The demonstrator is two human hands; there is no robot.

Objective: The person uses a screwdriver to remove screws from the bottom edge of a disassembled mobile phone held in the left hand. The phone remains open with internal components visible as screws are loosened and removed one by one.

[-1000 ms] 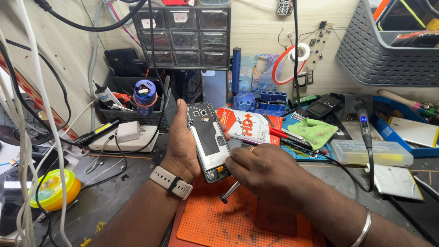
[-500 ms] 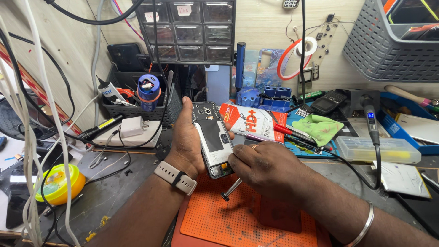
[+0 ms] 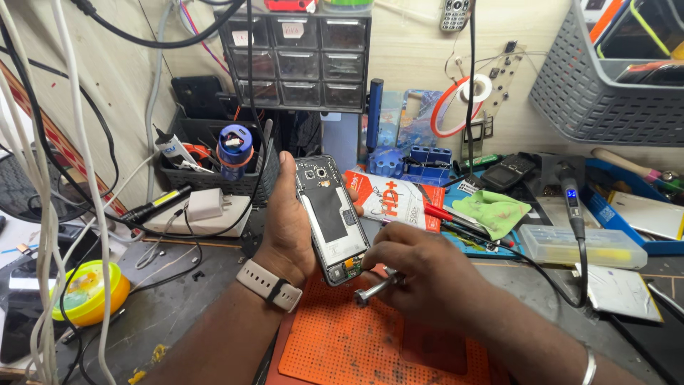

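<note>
Phone (image 3: 330, 217) with its back cover off sits upright in my left hand (image 3: 291, 227), thumb along one long edge and fingers wrapped behind, camera end up and the bare circuit side facing me. My right hand (image 3: 420, 274) is curled narrow around a small screwdriver (image 3: 374, 289), its metal handle end sticking out toward the left below my knuckles, and my fingertips are pinched at the phone's bottom corner, where a small orange-brown part shows; I cannot tell whether the tip is actually seated in a screw, because my fingers hide it. Both hands hang just above the orange work mat (image 3: 342, 349). Risk, as I judge it, lies in that hidden tip: if it rides out of the screw head it could skate across the exposed board or scrape the thin ribbon near the corner. A loosened screw could also drop from the tilted phone and bounce off the mat into the clutter of cables (image 3: 50, 214) at my left. My left grip is only on the edges, so a hard push from the right could twist the phone loose.
</note>
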